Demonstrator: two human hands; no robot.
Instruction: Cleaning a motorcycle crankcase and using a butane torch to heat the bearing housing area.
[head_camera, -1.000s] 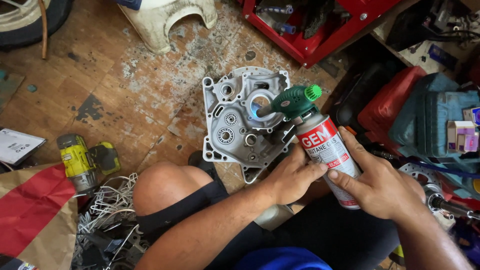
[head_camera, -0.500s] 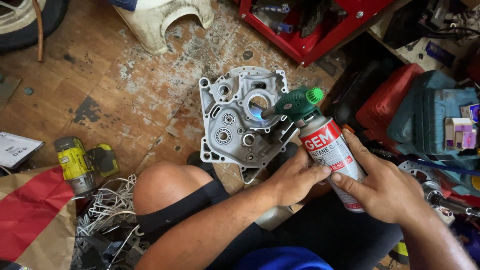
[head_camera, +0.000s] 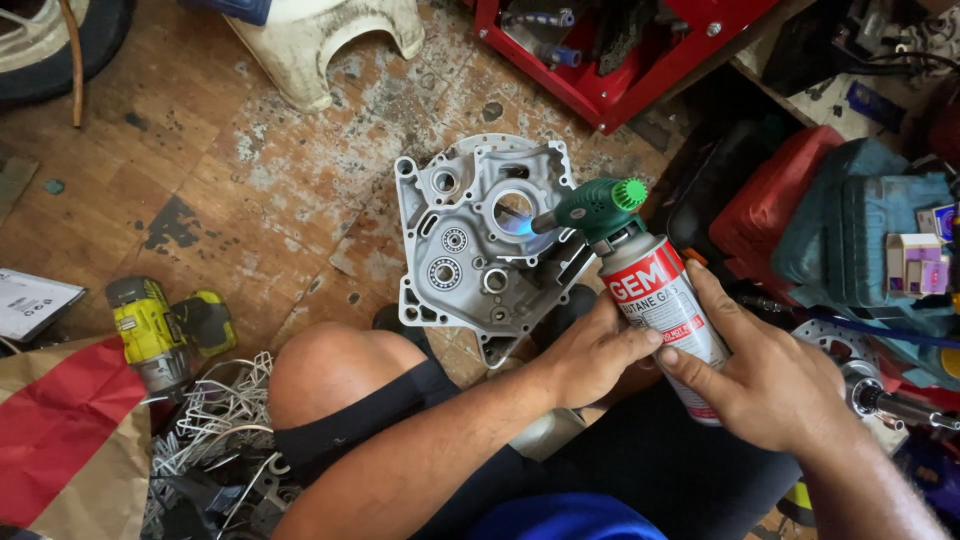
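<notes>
Grey aluminium engine crankcase half (head_camera: 482, 245) lying on worn wooden floor (head_camera: 230, 170) beyond bent knee (head_camera: 325, 375). Left hand (head_camera: 590, 350) and right hand (head_camera: 765, 375) both gripping butane canister (head_camera: 660, 310); green torch head (head_camera: 595, 208) throwing blue flame (head_camera: 518, 225) into crankcase's large bearing bore. Heating step appears under way; next probably needing flame kept moving evenly around bore.

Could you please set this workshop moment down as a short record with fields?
Left hand: wrapped on the gas canister, near side
Right hand: grips the canister from the far side
Torch head: green, on top of the canister, blue flame lit
Flame target: large round opening of the grey engine case
Case position: flat on the worn floor, by the person's knee
Nearby: yellow drill, red tool tray
</notes>
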